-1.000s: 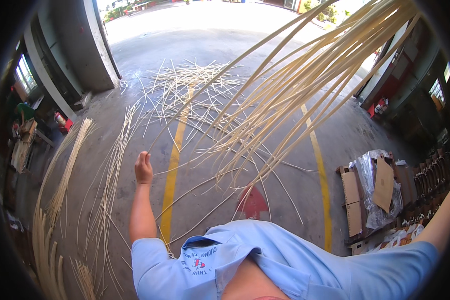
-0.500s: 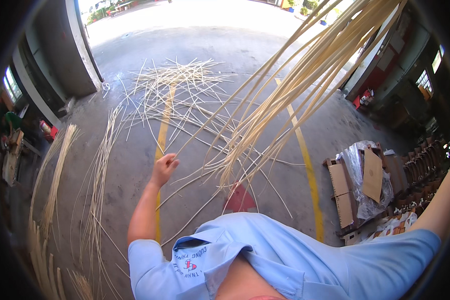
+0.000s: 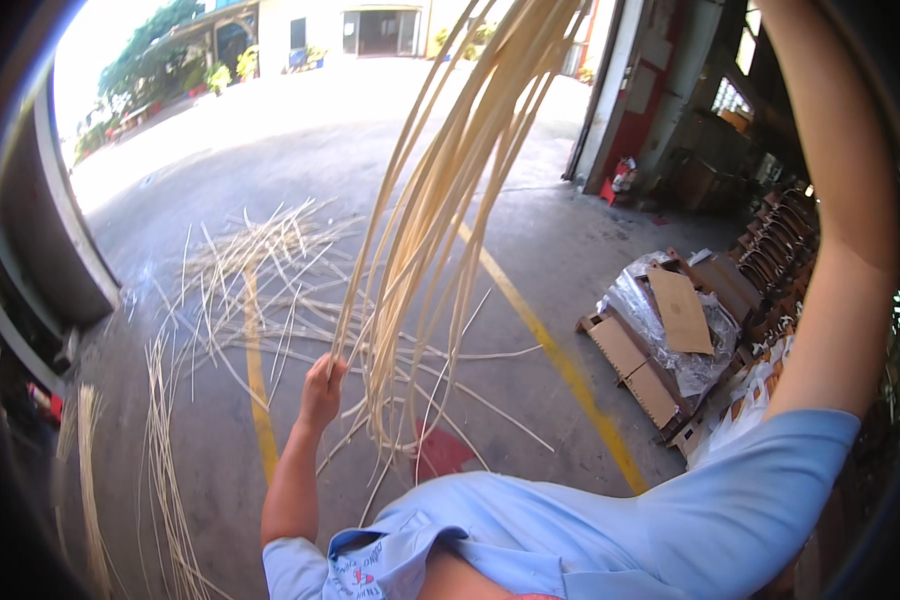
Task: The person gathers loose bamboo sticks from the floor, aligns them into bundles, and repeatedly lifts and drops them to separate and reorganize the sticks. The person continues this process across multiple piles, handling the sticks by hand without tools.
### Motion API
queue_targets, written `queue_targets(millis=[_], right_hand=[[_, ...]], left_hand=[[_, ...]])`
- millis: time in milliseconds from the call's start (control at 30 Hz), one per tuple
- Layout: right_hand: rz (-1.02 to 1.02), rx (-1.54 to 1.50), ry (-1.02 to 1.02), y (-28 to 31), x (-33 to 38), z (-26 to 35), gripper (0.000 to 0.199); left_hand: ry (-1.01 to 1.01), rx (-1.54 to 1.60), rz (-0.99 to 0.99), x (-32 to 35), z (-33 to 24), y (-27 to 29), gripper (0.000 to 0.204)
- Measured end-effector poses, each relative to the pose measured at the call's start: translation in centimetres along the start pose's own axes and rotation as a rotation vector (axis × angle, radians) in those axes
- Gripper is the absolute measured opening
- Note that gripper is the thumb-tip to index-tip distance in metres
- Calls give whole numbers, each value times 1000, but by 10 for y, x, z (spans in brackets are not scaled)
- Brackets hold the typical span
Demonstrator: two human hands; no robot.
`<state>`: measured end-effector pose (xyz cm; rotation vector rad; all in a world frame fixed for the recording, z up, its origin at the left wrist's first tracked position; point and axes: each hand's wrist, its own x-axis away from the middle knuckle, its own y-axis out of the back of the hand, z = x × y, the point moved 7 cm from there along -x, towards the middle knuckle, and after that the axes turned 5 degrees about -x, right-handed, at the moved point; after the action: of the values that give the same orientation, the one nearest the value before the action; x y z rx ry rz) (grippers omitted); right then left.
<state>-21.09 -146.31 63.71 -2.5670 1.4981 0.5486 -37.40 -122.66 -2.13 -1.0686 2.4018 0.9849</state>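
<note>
A long bundle of pale rattan strands hangs down from the top edge in front of my chest, its loose lower ends bending and spreading. My left hand is closed in a pinch at the bundle's left side, gripping a rattan strand that runs upward beside the others. My right arm reaches high at the right; its hand is beyond the picture, so what it grips is hidden. Beyond the bundle, a loose crisscrossed heap of rattan strands lies on the concrete floor.
More rattan bundles lie on the floor at left. At right stands a pallet stack with cardboard and clear plastic, beside rows of brown curved pieces. Yellow lines cross the floor. A red extinguisher stands by the doorway.
My right arm has risen, and the hanging bundle now stands steeper. My left hand is closer to the bundle's side. The whole view has shifted upward and to the right.
</note>
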Motion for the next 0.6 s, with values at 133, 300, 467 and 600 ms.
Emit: queue_targets(millis=[133, 300, 467, 600], right_hand=[[52, 59, 19, -13, 2, -1, 14], [50, -34, -123, -7, -18, -13, 13], [251, -154, -255, 8, -43, -11, 12], [355, 28, -294, 30, -62, -4, 14]], left_hand=[[115, -8, 64, 1, 13, 0, 28], [-115, 96, 41, -28, -23, 12, 67], [-330, 338, 107, -109, -162, 23, 122], [-177, 363, 55, -152, -216, 20, 137]])
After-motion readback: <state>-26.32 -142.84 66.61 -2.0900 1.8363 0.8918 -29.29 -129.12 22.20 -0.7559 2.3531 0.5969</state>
